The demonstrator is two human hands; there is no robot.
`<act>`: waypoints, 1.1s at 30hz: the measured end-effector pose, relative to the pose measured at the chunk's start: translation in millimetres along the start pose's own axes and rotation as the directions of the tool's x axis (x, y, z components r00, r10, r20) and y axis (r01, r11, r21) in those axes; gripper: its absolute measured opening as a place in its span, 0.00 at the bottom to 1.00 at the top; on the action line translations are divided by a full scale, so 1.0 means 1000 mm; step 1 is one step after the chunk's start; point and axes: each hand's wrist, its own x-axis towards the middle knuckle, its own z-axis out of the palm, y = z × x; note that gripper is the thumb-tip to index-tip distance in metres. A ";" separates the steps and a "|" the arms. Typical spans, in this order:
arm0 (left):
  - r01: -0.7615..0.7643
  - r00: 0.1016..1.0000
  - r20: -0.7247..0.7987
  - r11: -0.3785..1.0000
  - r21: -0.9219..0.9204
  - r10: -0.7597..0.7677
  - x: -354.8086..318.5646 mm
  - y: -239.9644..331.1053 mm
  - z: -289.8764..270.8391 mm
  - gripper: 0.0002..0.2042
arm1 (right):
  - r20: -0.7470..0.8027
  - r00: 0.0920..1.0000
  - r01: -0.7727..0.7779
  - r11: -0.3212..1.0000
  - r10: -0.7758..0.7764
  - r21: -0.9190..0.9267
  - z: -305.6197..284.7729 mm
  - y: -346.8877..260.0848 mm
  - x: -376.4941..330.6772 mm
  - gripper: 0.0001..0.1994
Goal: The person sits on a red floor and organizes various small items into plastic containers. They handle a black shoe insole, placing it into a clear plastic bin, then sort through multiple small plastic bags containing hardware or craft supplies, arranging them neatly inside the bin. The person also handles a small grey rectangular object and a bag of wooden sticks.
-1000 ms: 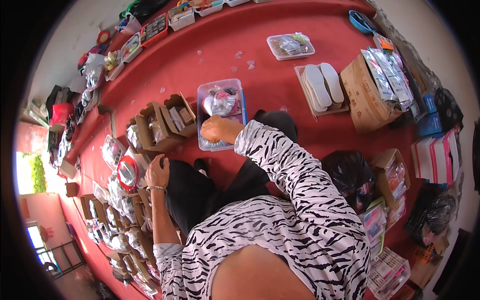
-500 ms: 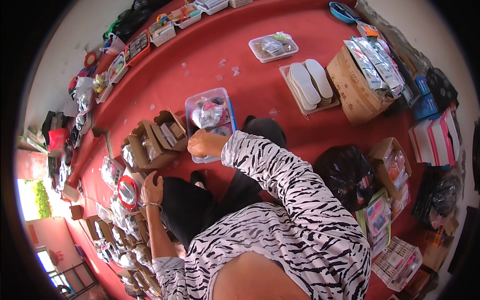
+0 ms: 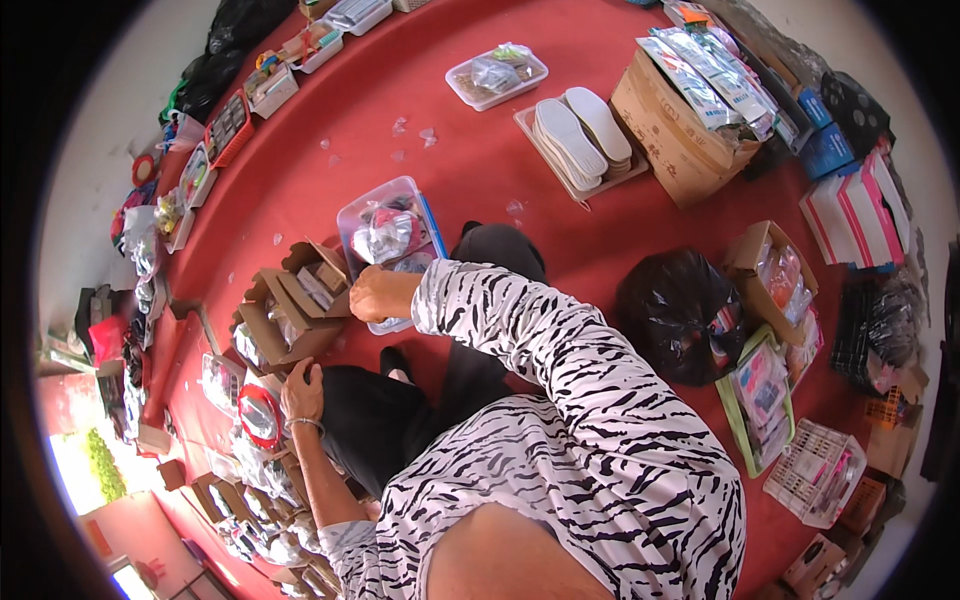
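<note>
My right hand is closed, with its fingertips bent down out of sight at the near left edge of a clear plastic box; whatever it may hold is hidden. Inside the box lie plastic bags with red and grey contents. My left hand, a bracelet at its wrist, is beside my left knee. Its fingers curve loosely, thumb and fingertips apart, and nothing shows between them. Open cardboard boxes with small packs stand between the two hands. Nearest my left hand is a round red-rimmed pack.
Stacked white insoles lie on a tray at the far right, beside a big brown carton. A clear tray sits farther back. A black plastic bag stands right of me. Rows of small boxes line the left side of the red floor.
The whole view has shifted, so the floor things appear farther left and higher. My right hand stays by the clear box and my left hand by the knee, both in much the same pose.
</note>
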 end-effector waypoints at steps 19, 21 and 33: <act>-0.029 0.997 -0.073 0.998 -0.057 0.025 -0.007 -0.017 -0.002 0.14 | -0.485 0.840 0.213 0.970 -0.245 -0.120 0.002 0.001 -0.035 0.04; -0.028 0.997 -0.070 0.998 -0.061 0.024 -0.008 -0.021 -0.002 0.14 | -0.415 0.888 0.171 0.980 -0.196 -0.098 0.013 -0.002 -0.020 0.07; 0.001 0.999 -0.038 0.986 -0.166 -0.007 -0.002 -0.031 0.003 0.15 | -0.522 0.816 0.247 0.966 -0.249 -0.075 0.032 0.010 -0.008 0.07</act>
